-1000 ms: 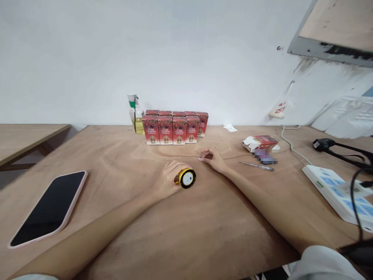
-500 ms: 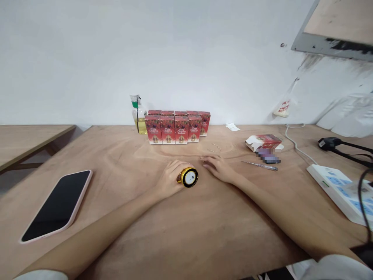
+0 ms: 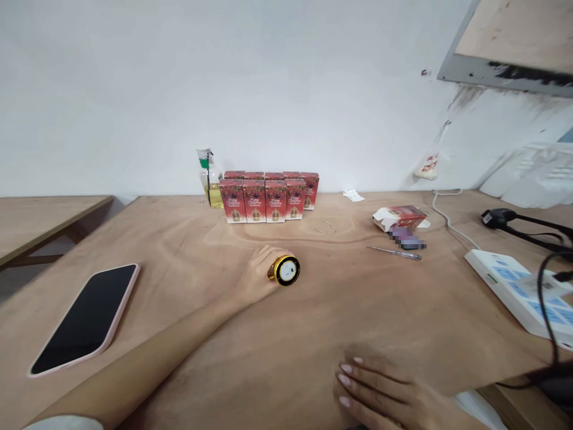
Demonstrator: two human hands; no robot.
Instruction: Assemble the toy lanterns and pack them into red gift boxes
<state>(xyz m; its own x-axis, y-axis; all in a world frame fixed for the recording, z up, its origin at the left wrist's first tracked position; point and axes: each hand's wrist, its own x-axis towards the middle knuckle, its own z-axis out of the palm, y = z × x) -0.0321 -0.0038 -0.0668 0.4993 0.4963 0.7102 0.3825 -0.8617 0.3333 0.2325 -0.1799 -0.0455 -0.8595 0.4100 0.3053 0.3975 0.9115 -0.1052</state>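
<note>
My left hand (image 3: 259, 272), near the middle of the table, is wrapped round a small gold ornament (image 3: 287, 270). The ornament's round base faces me: a gold rim, a black ring and a white disc with a small dark switch-like spot. Most of its body is hidden in the hand, so its exact kind cannot be made out. My right hand (image 3: 385, 391) is low at the table's near edge, apart from the ornament. Its fingers are stretched out, nails showing, with nothing visible in them.
Red printed boxes (image 3: 254, 203) stand in rows near the wall, beside a bottle of yellow liquid (image 3: 216, 194). An opened red box (image 3: 405, 216), a screwdriver (image 3: 396, 253) and bent wires (image 3: 329, 227) lie beyond. A phone (image 3: 85, 319) is left, a power strip (image 3: 514, 286) right.
My right hand has pulled back from beside the ornament to the near edge of the table. My left hand stays round the ornament. The view has shifted slightly.
</note>
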